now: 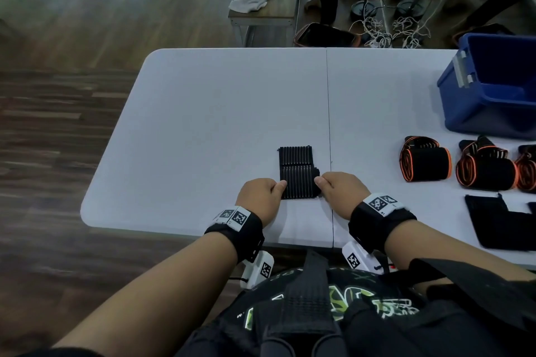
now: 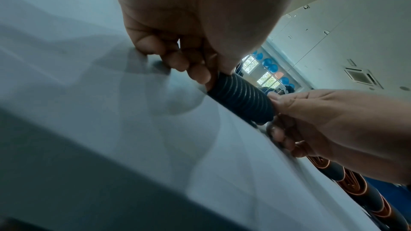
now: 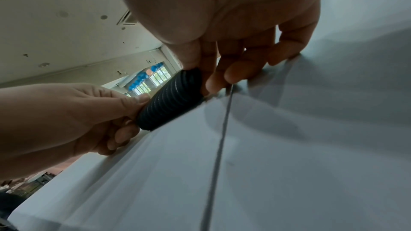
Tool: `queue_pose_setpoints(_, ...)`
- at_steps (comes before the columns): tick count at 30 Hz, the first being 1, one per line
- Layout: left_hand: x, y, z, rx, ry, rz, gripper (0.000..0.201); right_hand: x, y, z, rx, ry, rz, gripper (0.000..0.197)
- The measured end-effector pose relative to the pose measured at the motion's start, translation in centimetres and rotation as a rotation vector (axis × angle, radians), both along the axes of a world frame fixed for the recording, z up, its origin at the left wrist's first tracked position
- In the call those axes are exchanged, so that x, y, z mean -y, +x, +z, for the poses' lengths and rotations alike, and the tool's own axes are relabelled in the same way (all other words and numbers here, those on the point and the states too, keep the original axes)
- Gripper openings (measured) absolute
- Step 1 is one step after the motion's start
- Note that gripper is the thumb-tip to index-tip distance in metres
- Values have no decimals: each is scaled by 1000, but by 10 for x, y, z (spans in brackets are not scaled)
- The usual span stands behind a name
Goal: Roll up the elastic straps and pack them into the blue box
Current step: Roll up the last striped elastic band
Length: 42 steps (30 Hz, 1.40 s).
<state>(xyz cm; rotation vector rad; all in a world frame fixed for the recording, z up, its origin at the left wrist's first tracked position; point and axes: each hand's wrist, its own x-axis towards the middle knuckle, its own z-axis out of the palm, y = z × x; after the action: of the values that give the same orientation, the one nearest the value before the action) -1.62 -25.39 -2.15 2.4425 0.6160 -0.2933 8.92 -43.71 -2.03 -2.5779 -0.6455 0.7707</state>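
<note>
Hands work at the near edge of the table [image 1: 203,124]: left hand [image 1: 258,200] and right hand [image 1: 339,194] each pinch an end of the strap [image 1: 297,174], thumb over the roll, likely to keep it tight and square. Its flat tail runs away from them. Right, rolled straps [image 1: 425,164] wait; farther right, the box [image 1: 490,90] stands open.

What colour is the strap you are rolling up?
Black strap with thin pale stripes, clearest in the head view.

1. The left hand [image 1: 258,200] is wearing a black wristband [image 1: 240,230] carrying white square-patterned tags.
2. The right hand [image 1: 342,194] is wearing a matching wristband [image 1: 377,220].
3. The black shirt [image 1: 333,313] is showing green-and-white print.
</note>
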Motion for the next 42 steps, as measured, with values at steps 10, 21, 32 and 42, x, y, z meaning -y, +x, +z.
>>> queue_pose_setpoints(10,3,8,5,-57,-17,-8,53,-13,1,3,-133,226,-323,47)
queue_pose_setpoints(21,0,2,1,188,145,-171,68,-25,0,5,-407,483,-568,20)
queue_pose_setpoints(32,-12,12,5,218,-87,21,43,-30,9,16,16,331,-251,40)
queue_pose_setpoints(42,-32,20,-2,257,-338,242,43,-37,18,11,-118,363,-251,30)
